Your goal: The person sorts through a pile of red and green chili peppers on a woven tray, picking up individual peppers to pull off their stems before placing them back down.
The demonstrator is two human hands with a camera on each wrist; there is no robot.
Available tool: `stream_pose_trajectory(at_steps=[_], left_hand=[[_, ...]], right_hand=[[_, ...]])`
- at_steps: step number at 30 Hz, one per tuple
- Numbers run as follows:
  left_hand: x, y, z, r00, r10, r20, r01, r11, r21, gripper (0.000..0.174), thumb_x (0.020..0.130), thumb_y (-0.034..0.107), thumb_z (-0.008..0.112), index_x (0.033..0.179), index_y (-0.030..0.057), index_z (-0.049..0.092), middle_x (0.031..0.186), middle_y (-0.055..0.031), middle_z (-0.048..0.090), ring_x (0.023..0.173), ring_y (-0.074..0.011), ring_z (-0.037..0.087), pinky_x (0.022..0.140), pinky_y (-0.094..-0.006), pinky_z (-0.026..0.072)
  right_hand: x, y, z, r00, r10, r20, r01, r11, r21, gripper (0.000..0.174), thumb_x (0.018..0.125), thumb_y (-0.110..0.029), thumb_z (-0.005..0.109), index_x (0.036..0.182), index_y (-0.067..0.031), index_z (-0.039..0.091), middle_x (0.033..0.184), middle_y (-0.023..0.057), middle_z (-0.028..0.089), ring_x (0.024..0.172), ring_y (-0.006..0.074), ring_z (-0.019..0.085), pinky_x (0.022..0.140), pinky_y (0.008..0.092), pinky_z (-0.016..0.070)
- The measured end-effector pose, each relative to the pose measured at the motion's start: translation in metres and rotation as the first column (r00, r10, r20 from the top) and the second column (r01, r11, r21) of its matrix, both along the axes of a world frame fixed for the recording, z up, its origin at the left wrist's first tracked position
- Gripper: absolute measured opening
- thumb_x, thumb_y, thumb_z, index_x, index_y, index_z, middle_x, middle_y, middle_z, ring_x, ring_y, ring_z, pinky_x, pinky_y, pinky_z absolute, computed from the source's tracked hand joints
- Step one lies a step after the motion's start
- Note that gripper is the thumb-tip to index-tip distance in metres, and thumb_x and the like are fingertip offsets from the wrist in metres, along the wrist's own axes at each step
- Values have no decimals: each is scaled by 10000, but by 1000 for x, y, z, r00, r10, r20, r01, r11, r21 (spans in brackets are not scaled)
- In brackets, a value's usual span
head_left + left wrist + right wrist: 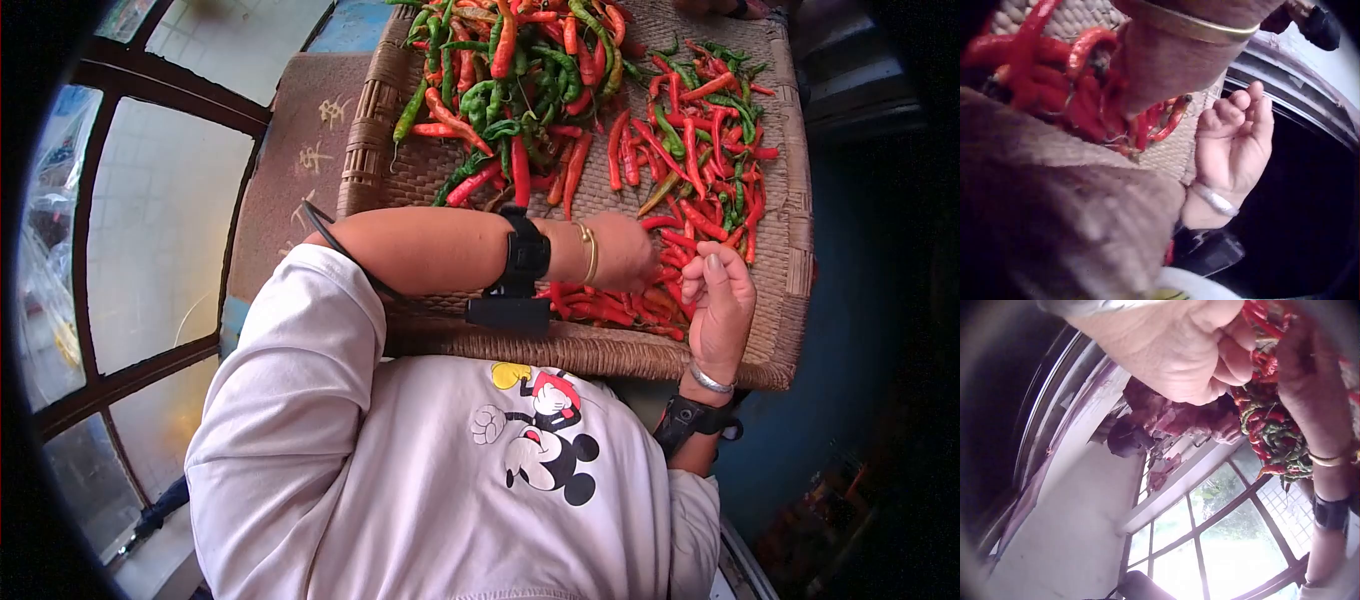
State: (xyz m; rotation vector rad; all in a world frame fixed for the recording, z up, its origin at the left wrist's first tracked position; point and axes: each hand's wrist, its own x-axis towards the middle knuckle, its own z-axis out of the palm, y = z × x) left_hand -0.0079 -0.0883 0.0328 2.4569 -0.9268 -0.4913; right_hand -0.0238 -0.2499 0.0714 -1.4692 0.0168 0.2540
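Note:
My left hand (pixel 628 250), with a thin gold bracelet, reaches across over a heap of red chili peppers (pixel 600 308) near the front of a woven basket tray (pixel 470 345). Its fingers point down among the peppers and are hidden behind the back of the hand; I cannot tell whether they grip one. Just to the right, my right hand (pixel 722 305) is raised at the tray's edge, wearing a silver bangle. In the left wrist view its palm faces the camera, fingers loosely bent, with nothing visible in them. Both hands also appear in the right wrist view, close together.
A large pile of mixed green and red chilies (pixel 510 90) fills the tray's far left. Red chilies with some green ones (pixel 710 130) spread over the right side. Framed windows (pixel 170 220) stand left, beside a brown mat (pixel 290 150). Part of another person (pixel 740 8) shows at the far corner.

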Motion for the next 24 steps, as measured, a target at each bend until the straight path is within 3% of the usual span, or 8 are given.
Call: stream_pose_trajectory(at_steps=[1,3,5,7,8,10,17,24], left_hand=[[-5,-2,-5,1000,0,1,0,1000,0,250,668,284,610,805,82,555,723,-96,586,696,-290,580,595,-391,466],[-14,-3,-17,976,-193,96,207,966,-158,285,652,267,629,861,93,545,793,-75,577,733,-270,576,592,-376,473],[-15,-1,-22,971,-234,51,239,961,-136,328,652,283,624,923,108,566,795,-78,596,778,-269,578,623,-390,465],[-16,5,-14,915,-372,157,380,925,-24,347,654,273,623,955,119,544,789,-75,600,769,-268,585,619,-391,467],[-16,5,-10,914,-373,157,381,924,-24,347,654,273,623,955,119,544,789,-75,600,769,-268,585,619,-391,467],[-16,5,-5,901,-424,89,407,899,165,276,688,206,561,936,98,507,770,-76,578,694,-272,590,551,-399,471],[-15,5,-7,948,-314,43,299,931,210,263,701,195,534,927,63,507,721,-84,589,666,-280,594,559,-398,473],[-11,7,-9,976,-218,20,215,971,102,242,688,249,578,860,80,563,694,-110,592,669,-290,586,581,-384,468]], right_hand=[[0,1,0,1000,3,1,-3,1000,3,171,829,-143,507,918,-1,542,682,13,544,547,50,453,510,166,379],[0,1,1,1000,4,-2,-4,1000,1,169,829,-141,507,916,-1,543,682,14,544,550,50,454,514,166,381],[-1,2,1,1000,8,-23,-8,1000,10,165,829,-135,504,915,0,543,684,13,544,556,49,455,520,166,384],[-1,1,1,1000,10,-25,-10,1000,2,164,830,-133,502,915,0,544,686,12,542,558,49,455,524,166,384],[-1,1,1,1000,14,-26,-14,1000,-4,162,831,-131,501,916,0,544,688,11,541,561,49,456,528,166,385],[-1,2,1,999,21,-25,-21,1000,-11,164,831,-132,501,918,0,543,690,9,539,562,49,455,529,166,386],[-1,3,1,1000,26,-17,-26,999,-44,165,832,-132,500,921,0,543,691,6,534,563,46,454,532,165,385],[0,3,0,1000,18,-16,-19,998,-52,161,832,-130,500,914,1,547,693,8,539,561,48,455,533,165,387]])
